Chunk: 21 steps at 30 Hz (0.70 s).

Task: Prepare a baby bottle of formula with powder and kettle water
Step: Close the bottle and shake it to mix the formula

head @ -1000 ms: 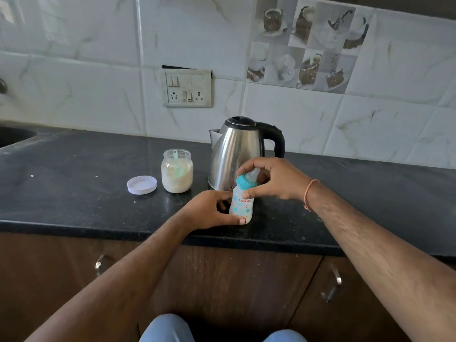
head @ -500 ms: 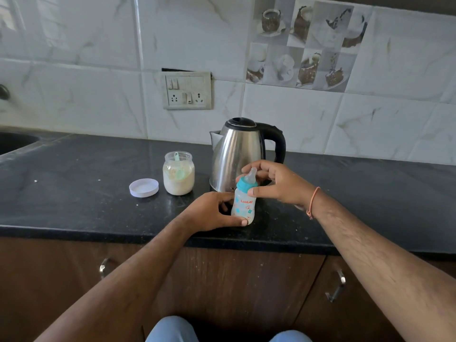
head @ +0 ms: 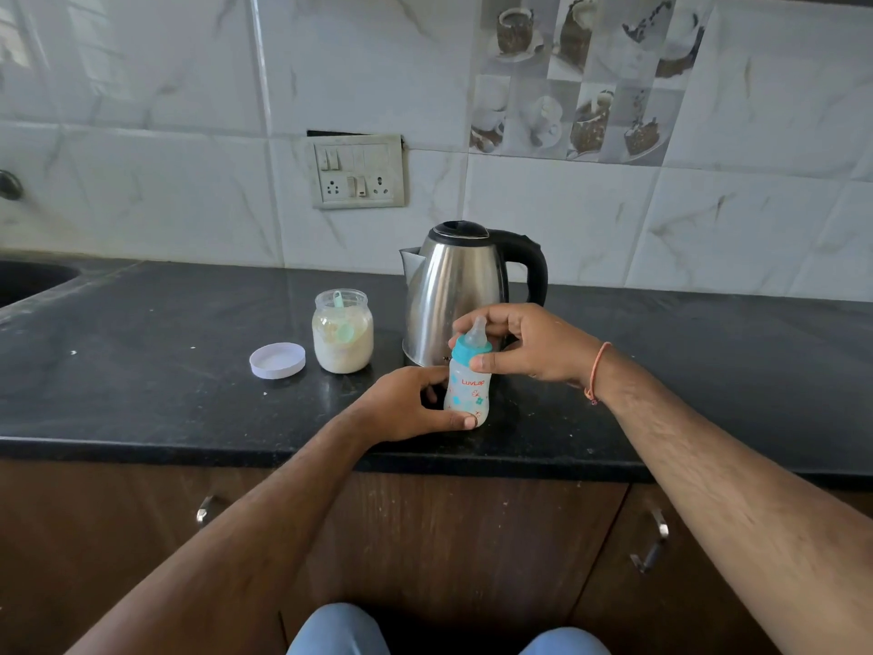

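The baby bottle is translucent white with teal and orange prints, red lettering and a teal collar; the kettle is shiny steel with black lid and handle; the jar holds cream powder and a pale green scoop; its lid is white; the counter is speckled black; the wall tiles are white marble-veined

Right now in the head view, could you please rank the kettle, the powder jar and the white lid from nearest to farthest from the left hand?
1. Kettle, just behind the left hand.
2. Powder jar, behind and to its left.
3. White lid, farthest left on the counter.
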Each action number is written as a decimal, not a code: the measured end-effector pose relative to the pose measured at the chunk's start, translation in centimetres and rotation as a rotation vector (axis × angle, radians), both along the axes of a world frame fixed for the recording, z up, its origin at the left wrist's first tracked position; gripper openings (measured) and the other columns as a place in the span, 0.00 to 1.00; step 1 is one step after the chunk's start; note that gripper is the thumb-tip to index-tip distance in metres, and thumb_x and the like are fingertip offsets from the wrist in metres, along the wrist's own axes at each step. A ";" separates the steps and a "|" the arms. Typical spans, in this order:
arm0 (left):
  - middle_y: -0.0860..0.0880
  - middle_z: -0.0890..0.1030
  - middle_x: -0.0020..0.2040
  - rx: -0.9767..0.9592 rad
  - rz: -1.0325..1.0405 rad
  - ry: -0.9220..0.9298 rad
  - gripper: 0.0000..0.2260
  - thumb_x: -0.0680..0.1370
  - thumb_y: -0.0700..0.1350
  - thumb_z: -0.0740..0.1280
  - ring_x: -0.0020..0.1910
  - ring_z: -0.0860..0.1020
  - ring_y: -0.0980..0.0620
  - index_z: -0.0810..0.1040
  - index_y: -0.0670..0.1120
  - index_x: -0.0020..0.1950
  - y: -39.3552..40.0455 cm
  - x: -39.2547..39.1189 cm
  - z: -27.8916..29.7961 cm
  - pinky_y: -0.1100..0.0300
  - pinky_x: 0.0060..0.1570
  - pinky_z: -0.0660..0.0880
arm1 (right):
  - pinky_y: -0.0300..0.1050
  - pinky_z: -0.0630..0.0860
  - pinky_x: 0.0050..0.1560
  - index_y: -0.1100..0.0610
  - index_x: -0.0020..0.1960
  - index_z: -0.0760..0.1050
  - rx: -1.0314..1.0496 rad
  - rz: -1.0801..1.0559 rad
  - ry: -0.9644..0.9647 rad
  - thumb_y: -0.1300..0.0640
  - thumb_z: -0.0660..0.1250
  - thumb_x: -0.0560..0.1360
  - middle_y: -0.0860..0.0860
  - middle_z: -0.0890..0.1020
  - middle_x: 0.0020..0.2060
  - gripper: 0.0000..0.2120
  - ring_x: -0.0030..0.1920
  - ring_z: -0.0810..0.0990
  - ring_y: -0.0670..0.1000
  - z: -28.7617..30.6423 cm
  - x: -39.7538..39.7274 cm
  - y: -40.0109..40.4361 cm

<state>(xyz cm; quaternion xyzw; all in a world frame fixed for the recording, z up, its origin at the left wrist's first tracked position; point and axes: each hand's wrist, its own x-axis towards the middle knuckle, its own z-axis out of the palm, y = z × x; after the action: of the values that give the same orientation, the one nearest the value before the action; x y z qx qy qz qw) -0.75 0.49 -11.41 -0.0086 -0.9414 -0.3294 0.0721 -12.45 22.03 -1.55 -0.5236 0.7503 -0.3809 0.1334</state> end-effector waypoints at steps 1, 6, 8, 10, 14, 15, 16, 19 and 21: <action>0.60 0.84 0.61 -0.003 -0.001 -0.001 0.32 0.74 0.67 0.77 0.55 0.82 0.58 0.76 0.61 0.76 0.0 0.0 0.0 0.53 0.60 0.82 | 0.46 0.83 0.65 0.53 0.70 0.80 0.001 -0.007 0.004 0.62 0.77 0.79 0.45 0.87 0.63 0.21 0.66 0.84 0.43 0.0 0.0 0.0; 0.60 0.84 0.61 -0.010 -0.001 -0.002 0.33 0.73 0.69 0.77 0.55 0.82 0.58 0.75 0.62 0.76 -0.1 -0.2 -0.2 0.52 0.60 0.82 | 0.51 0.83 0.67 0.52 0.69 0.80 -0.013 -0.010 0.016 0.62 0.78 0.79 0.45 0.87 0.63 0.21 0.66 0.84 0.44 -0.3 0.0 0.0; 0.60 0.83 0.62 -0.012 -0.005 -0.008 0.33 0.74 0.68 0.77 0.56 0.82 0.58 0.75 0.61 0.76 -0.2 -0.2 -0.2 0.52 0.60 0.82 | 0.51 0.83 0.67 0.51 0.69 0.80 0.012 0.011 0.014 0.63 0.77 0.79 0.45 0.87 0.63 0.21 0.67 0.84 0.44 0.2 0.0 0.0; 0.59 0.83 0.62 -0.011 -0.008 -0.014 0.33 0.74 0.68 0.77 0.56 0.82 0.57 0.75 0.60 0.77 -0.2 -0.3 -0.2 0.52 0.61 0.82 | 0.51 0.82 0.68 0.51 0.69 0.80 0.035 0.029 -0.002 0.63 0.77 0.79 0.45 0.87 0.63 0.21 0.68 0.83 0.45 0.6 0.0 -0.1; 0.60 0.84 0.62 -0.006 -0.014 -0.014 0.34 0.73 0.69 0.77 0.56 0.82 0.57 0.76 0.60 0.76 -0.4 -0.4 -0.4 0.52 0.60 0.82 | 0.47 0.83 0.65 0.50 0.67 0.81 0.042 -0.029 0.029 0.60 0.80 0.77 0.46 0.88 0.62 0.20 0.64 0.85 0.45 0.5 0.4 -0.3; 0.60 0.84 0.62 -0.005 -0.017 -0.010 0.34 0.73 0.69 0.77 0.56 0.82 0.58 0.76 0.60 0.76 -0.4 -0.4 -0.4 0.52 0.60 0.82 | 0.46 0.84 0.63 0.50 0.66 0.82 0.021 -0.076 0.050 0.58 0.81 0.76 0.45 0.88 0.60 0.21 0.61 0.85 0.42 0.2 0.7 -0.3; 0.60 0.84 0.62 -0.002 -0.016 -0.008 0.33 0.74 0.68 0.77 0.55 0.82 0.58 0.76 0.60 0.76 -0.4 -0.4 -0.4 0.52 0.60 0.82 | 0.44 0.85 0.60 0.50 0.66 0.82 -0.016 -0.131 0.067 0.56 0.82 0.74 0.43 0.87 0.58 0.21 0.57 0.85 0.39 -0.3 1.0 -0.3; 0.60 0.85 0.59 0.014 0.001 -0.004 0.31 0.72 0.70 0.77 0.54 0.82 0.58 0.78 0.62 0.72 -0.4 -0.4 -0.5 0.52 0.59 0.82 | 0.36 0.82 0.49 0.48 0.63 0.82 -0.176 -0.285 0.097 0.46 0.84 0.71 0.40 0.85 0.54 0.23 0.51 0.83 0.35 -2.3 2.3 -0.4; 0.61 0.85 0.58 0.022 0.003 0.001 0.31 0.69 0.73 0.76 0.55 0.82 0.58 0.78 0.64 0.69 -0.3 -0.3 -0.5 0.52 0.59 0.82 | 0.39 0.82 0.53 0.47 0.65 0.81 -0.221 -0.318 0.109 0.39 0.82 0.70 0.40 0.82 0.57 0.27 0.55 0.82 0.41 -4.3 2.7 -0.5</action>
<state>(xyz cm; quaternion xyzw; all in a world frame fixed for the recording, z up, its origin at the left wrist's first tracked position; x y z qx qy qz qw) -1.05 0.16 -11.92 -0.0065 -0.9377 -0.3396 0.0735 -9.76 21.58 -5.81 -0.4297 0.7832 -0.4485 -0.0275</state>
